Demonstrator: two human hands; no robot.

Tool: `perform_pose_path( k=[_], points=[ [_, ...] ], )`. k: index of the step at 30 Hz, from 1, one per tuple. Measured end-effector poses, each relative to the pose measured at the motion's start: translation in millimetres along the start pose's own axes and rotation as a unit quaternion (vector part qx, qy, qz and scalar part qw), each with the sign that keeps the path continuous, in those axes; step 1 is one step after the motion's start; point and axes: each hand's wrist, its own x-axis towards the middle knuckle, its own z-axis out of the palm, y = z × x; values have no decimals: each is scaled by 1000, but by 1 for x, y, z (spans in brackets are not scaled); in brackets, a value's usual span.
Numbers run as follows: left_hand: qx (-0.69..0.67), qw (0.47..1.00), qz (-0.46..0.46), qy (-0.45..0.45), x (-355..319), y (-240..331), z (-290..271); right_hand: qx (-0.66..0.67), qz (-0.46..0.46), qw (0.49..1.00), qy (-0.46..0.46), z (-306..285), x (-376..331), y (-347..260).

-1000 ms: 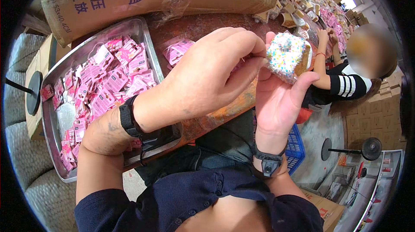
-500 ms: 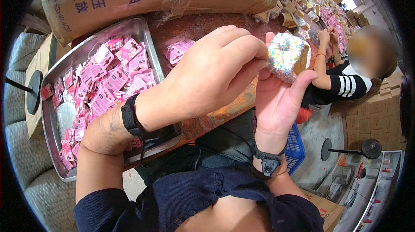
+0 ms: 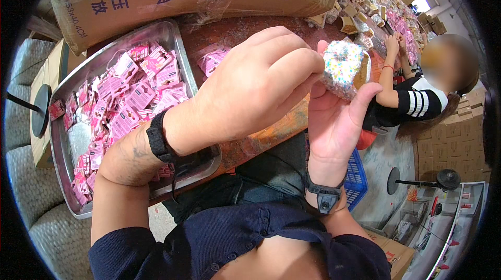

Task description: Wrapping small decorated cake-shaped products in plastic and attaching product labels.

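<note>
Sprinkled ring: a speckled, doughnut-shaped piece (image 3: 344, 69) is held upright, raised in front of the chest.
Right hand: (image 3: 334, 118) closed on the ring from below, thumb on its right edge.
Left hand: (image 3: 255, 84) curled, fingertips pinched at the ring's left rim.
Relation: both hands touch it; the left comes in sideways.
Beyond: metal tray (image 3: 70, 147) of pink packets (image 3: 130, 97) is set on the surface, lower left.
</note>
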Motion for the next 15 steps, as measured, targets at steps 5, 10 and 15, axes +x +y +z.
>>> perform_pose_path(
  k=[5,10,15],
  points=[
    [40,998,45,-2,-2,-4,0,-11,-4,1000,21,2,0,3],
    [47,998,50,-2,-2,-3,0,-9,14,1000,0,2,-3,1],
    [50,997,51,-6,-1,-3,1,-7,11,1000,6,1,-2,2]
  ],
)
